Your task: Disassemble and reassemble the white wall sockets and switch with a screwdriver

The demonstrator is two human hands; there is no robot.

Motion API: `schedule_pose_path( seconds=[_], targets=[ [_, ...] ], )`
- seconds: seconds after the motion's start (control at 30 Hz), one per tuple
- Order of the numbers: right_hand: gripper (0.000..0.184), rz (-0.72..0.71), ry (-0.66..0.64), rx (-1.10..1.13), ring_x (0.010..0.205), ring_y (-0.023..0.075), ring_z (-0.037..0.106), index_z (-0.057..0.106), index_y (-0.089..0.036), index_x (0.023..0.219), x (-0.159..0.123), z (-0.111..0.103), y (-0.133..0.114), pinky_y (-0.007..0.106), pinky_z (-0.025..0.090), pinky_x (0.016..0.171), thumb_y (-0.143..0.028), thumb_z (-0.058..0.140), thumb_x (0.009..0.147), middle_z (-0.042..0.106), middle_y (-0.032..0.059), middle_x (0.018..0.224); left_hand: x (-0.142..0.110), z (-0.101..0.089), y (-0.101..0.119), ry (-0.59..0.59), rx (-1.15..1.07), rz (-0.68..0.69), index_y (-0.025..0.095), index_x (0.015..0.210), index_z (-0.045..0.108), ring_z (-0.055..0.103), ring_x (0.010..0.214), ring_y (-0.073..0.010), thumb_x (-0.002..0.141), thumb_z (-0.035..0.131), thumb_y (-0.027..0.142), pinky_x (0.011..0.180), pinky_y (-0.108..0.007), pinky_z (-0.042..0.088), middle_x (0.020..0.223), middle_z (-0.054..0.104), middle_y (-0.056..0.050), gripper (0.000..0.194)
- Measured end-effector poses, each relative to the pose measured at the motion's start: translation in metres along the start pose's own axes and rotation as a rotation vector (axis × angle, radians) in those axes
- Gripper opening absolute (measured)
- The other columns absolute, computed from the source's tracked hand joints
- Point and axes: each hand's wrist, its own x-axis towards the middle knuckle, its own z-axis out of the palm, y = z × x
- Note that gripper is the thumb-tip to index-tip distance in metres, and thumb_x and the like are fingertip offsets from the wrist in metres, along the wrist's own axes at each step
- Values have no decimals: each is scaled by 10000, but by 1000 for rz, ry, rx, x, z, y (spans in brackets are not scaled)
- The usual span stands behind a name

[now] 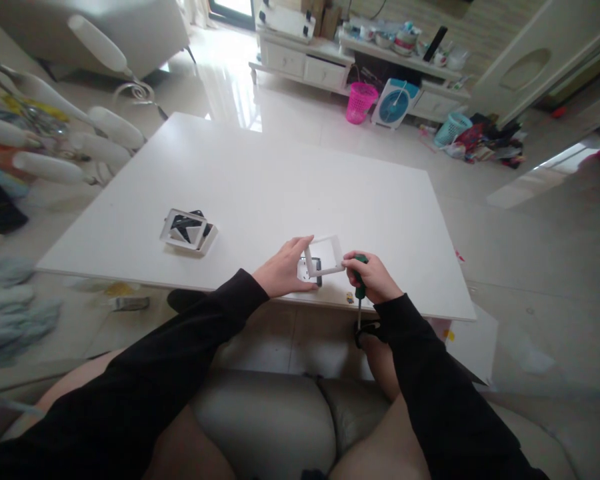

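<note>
My left hand [283, 270] curls around a small white wall socket [304, 270] with dark slots and a grey edge. Its fingertips reach the upper left corner of a white square frame [337, 252], which is tilted above the table edge and partly covers the socket. In my right hand [375, 275] is a screwdriver with a green handle [361, 288], its shaft pointing down past the table edge. The thumb and forefinger of that hand also pinch the right side of the frame. Both hands are closed.
On the white table [280, 173], another white frame [183, 230] rests on a white box with dark parts at the left. A tiny sticker [350, 298] is near the front edge. White-armed lamp pieces [100, 43] stand beyond the left side. A sofa [265, 420] is beneath me.
</note>
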Motion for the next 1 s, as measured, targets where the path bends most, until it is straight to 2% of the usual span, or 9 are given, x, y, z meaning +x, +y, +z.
schedule_pose_path(
  seconds=[0.17, 0.33, 0.47, 0.57, 0.7, 0.77, 0.83, 0.9, 1.0],
  targets=[
    [308, 70, -65, 124, 392, 76, 399, 583, -197, 781, 0, 16, -1, 190, 244, 373, -344, 769, 585, 480, -85, 440, -2, 2, 1, 15, 26, -55, 125, 1464, 453, 511, 1321, -355, 651, 873, 422, 1174, -494, 432, 1359, 537, -177, 962],
    [339, -8, -59, 130, 389, 75, 387, 607, -197, 828, -2, 21, -6, 192, 241, 374, -410, 796, 646, 474, -94, 442, 0, 4, 4, 77, -61, -143, 164, 1262, 575, 596, 1156, -318, 603, 907, 467, 1043, -479, 515, 1193, 604, -118, 797],
    [414, -90, -59, 100, 410, 72, 408, 657, -192, 881, -7, 31, -6, 201, 279, 375, -482, 845, 654, 536, -79, 516, 1, 9, 6, 232, -230, -318, 166, 1241, 542, 646, 1010, -252, 604, 908, 497, 910, -419, 555, 1130, 611, -88, 806],
    [384, -109, -73, -8, 424, 70, 438, 703, -176, 874, -9, 42, -1, 215, 318, 380, -459, 848, 660, 618, -40, 606, 0, 15, 7, 302, -267, -363, 170, 1322, 486, 649, 955, -219, 629, 892, 486, 854, -384, 559, 1110, 590, -75, 863],
    [295, -146, -16, -58, 454, 91, 470, 715, -167, 852, -8, 46, 2, 219, 333, 409, -404, 797, 696, 586, -37, 548, -1, 18, 8, 226, -316, -317, 163, 1322, 486, 651, 908, -208, 679, 862, 481, 818, -372, 568, 1066, 605, -72, 810],
    [295, -174, 28, -81, 479, 92, 486, 716, -166, 888, -5, 41, -1, 219, 349, 430, -383, 778, 699, 639, -16, 603, -1, 13, 7, 155, -362, -310, 160, 1342, 474, 656, 895, -211, 722, 832, 466, 786, -371, 580, 1060, 620, -82, 780],
    [302, -185, 32, -148, 491, 92, 489, 719, -166, 929, -4, 34, -3, 222, 364, 448, -367, 760, 708, 673, -1, 653, -2, 4, 5, 138, -332, -269, 169, 1431, 411, 659, 999, -247, 725, 826, 411, 804, -391, 597, 1210, 602, -138, 854],
    [275, -169, -46, -249, 504, 99, 503, 723, -164, 926, -3, 28, -5, 230, 390, 474, -343, 749, 719, 675, 2, 654, -3, -8, 4, 168, -191, -125, 215, 1533, 315, 583, 1248, -320, 657, 866, 329, 942, -452, 585, 1482, 449, -192, 1041],
    [193, -178, -211, -369, 584, 122, 561, 730, -160, 885, -5, 25, -5, 251, 451, 558, -304, 727, 755, 687, 14, 692, -5, -18, 8, 8, 21, 161, 280, 1574, 318, 343, 1510, -375, 658, 845, 229, 1190, -532, 421, 1663, 271, -149, 1058]
  ],
)
